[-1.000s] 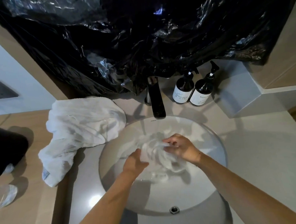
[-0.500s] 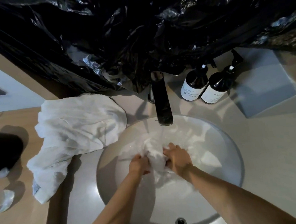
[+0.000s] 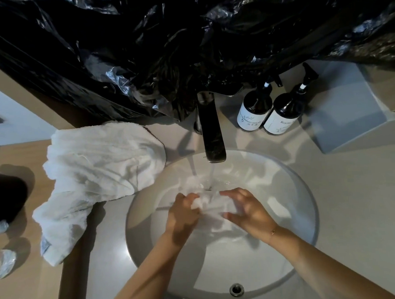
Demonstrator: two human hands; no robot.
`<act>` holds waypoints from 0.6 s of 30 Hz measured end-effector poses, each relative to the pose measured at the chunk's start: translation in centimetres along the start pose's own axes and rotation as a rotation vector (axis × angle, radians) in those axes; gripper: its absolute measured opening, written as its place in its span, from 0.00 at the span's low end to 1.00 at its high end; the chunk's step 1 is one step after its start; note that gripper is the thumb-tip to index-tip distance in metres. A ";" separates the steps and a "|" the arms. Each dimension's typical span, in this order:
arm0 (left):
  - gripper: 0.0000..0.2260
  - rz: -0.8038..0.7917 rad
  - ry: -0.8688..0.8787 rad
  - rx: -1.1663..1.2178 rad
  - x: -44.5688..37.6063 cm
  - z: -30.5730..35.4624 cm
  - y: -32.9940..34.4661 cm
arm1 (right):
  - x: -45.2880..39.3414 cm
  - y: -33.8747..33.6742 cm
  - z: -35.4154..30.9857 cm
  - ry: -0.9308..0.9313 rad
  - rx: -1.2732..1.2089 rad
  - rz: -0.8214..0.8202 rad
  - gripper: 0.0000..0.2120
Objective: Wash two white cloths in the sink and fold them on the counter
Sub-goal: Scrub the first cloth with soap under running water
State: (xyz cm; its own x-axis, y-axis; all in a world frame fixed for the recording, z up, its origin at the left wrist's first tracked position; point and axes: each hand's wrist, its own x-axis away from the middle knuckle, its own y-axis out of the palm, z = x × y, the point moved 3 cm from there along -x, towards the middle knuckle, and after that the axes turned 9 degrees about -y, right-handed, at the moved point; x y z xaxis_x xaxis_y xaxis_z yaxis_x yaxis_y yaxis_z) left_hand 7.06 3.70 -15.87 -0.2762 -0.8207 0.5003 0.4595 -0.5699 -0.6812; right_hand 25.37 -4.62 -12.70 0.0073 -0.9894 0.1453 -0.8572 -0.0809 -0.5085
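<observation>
- The left hand (image 3: 184, 215) is curled tight round the left end of a wet white cloth (image 3: 212, 204) inside the sink (image 3: 304, 203)
- The right hand (image 3: 248, 212) grips the same cloth from the right, fingers bent over the top and thumb tucked under it
- The cloth is bunched between the two hands, directly below the tap (image 3: 210, 135), and water (image 3: 212, 176) runs from the spout onto it
- A second white cloth (image 3: 97, 173) lies crumpled on the counter (image 3: 359, 198) just left of the sink, one end trailing toward the near edge
- Two dark pump bottles (image 3: 256, 109) stand side by side behind the sink, right of the tap
- Black plastic sheeting (image 3: 186, 40) hangs over the wall above the tap
- The overflow hole (image 3: 236, 289) shows on the sink's near wall
- A thin bracelet (image 3: 273, 232) sits on the right wrist
</observation>
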 end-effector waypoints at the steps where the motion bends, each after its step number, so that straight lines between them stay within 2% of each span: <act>1: 0.15 0.094 0.026 -0.096 0.1 0.2 -0.6 | 0.0 0.6 1.0 -0.035 0.207 -0.065 0.24; 3: 0.19 0.288 0.050 -0.343 0.5 0.3 -1.3 | 0.1 2.5 2.9 -0.081 0.590 -0.273 0.28; 5: 0.23 0.396 0.188 -0.509 0.5 -0.3 -0.3 | 0.2 4.2 4.3 -0.036 0.717 -0.418 0.31; 7: 0.31 0.254 0.346 -0.644 0.5 -1.2 1.9 | 0.1 5.1 5.2 -0.085 0.750 -0.393 0.32; 9: 0.47 0.041 0.323 -0.698 -0.4 -2.6 4.0 | -0.2 5.6 6.2 -0.152 0.832 -0.374 0.33; 10: 0.51 -0.027 0.275 -0.675 -1.0 -3.0 4.7 | -0.7 5.5 6.5 -0.157 0.847 -0.378 0.33; 14: 0.51 -0.119 0.171 -0.624 -2.1 -2.7 5.9 | -2.3 5.8 7.6 -0.109 0.787 -0.319 0.28; 16: 0.50 -0.055 0.152 -0.626 -2.3 -2.7 6.0 | -3.1 5.3 7.1 -0.103 0.651 -0.298 0.24; 18: 0.41 -0.049 0.162 -0.585 -1.8 -2.1 5.5 | -3.6 4.5 6.2 -0.119 0.565 -0.264 0.18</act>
State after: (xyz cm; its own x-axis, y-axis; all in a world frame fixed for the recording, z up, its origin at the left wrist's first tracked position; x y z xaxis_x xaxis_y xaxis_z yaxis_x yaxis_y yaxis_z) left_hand 8.36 1.98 -21.66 -0.4313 -0.7624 0.4824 -0.0841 -0.4983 -0.8629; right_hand 24.72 -2.13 -20.80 0.2664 -0.9314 0.2481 -0.4150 -0.3431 -0.8426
